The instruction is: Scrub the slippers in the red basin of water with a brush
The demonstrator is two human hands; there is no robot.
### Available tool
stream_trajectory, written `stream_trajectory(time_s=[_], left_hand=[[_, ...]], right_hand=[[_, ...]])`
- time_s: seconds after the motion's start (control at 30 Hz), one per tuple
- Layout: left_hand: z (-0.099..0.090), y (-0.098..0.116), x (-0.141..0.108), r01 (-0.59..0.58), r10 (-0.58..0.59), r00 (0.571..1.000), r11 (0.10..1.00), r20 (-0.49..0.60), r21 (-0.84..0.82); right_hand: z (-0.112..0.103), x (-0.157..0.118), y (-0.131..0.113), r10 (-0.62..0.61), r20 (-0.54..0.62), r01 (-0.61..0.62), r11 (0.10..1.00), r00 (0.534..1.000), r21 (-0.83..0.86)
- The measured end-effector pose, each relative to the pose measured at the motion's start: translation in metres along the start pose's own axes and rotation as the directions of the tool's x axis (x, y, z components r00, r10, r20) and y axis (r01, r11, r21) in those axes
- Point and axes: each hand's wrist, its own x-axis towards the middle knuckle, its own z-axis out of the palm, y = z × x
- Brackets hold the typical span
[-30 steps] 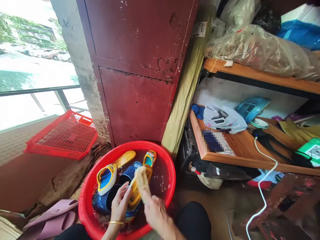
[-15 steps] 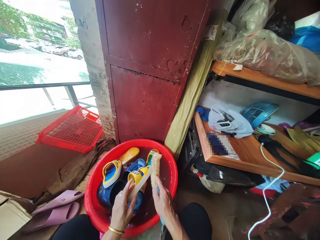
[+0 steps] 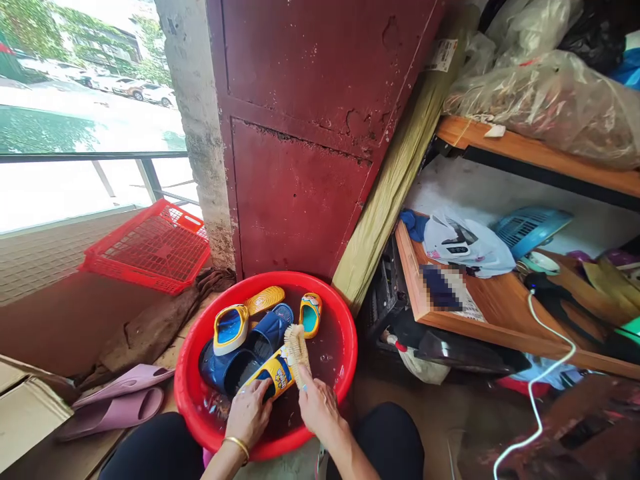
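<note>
My left hand (image 3: pixel 250 412) is closed around a yellow slipper (image 3: pixel 281 373) with a printed strap, held low over a red basin (image 3: pixel 181 373). In my right hand (image 3: pixel 320 404) is a scrub brush (image 3: pixel 297 347), its pale bristles against the slipper's front end; my fingers cover most of its handle. Dark water fills the basin. Other footwear lies in it: a navy slipper (image 3: pixel 220 368), a yellow-and-blue slipper (image 3: pixel 231 330), an upturned yellow sole (image 3: pixel 265 300) and a yellow slipper with a teal inside (image 3: pixel 311 315) at the far right.
Pink slippers (image 3: pixel 125 412) lie left of the basin, by a cardboard box (image 3: pixel 30 420). A red plastic crate (image 3: pixel 150 247) is farther back. Behind the basin stands a maroon door (image 3: pixel 300 200). Wooden shelving (image 3: pixel 500 333) with a white cable (image 3: pixel 545 373) is at right.
The yellow slipper has turned so its printed strap faces up, and it sits lower. The brush has moved left and down onto it. The view has shifted slightly.
</note>
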Motion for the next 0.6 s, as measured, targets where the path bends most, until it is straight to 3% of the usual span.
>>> stream_trajectory(time_s=[0.07,0.17,0.27,0.37,0.5,0.6], left_hand=[[-0.002,0.001,0.001,0.057,-0.063,0.996,0.995,0.067,0.086],[-0.006,-0.005,0.004,0.095,-0.092,0.99,0.995,0.111,-0.02],[-0.012,-0.016,0.007,0.129,-0.136,0.989,0.985,-0.061,-0.113],[-0.022,-0.019,0.006,0.154,-0.142,0.979,0.985,-0.146,0.075],[-0.038,-0.014,0.008,0.22,-0.221,0.974,0.901,-0.042,0.374],[-0.047,-0.016,0.014,0.258,-0.324,0.94,0.879,0.105,0.401]], right_hand=[[0.006,-0.015,0.0,-0.004,0.039,0.004,1.0,0.999,-0.002],[0.006,-0.029,0.002,0.008,0.056,-0.008,1.0,0.998,-0.004],[0.002,-0.026,0.004,0.009,0.084,-0.009,1.0,0.996,-0.002],[0.004,-0.016,0.004,-0.006,0.087,0.006,1.0,0.996,0.008],[0.011,-0.011,0.006,-0.027,0.083,0.024,0.999,0.996,0.03],[0.01,-0.01,0.006,-0.01,0.097,0.008,1.0,0.995,0.028]])
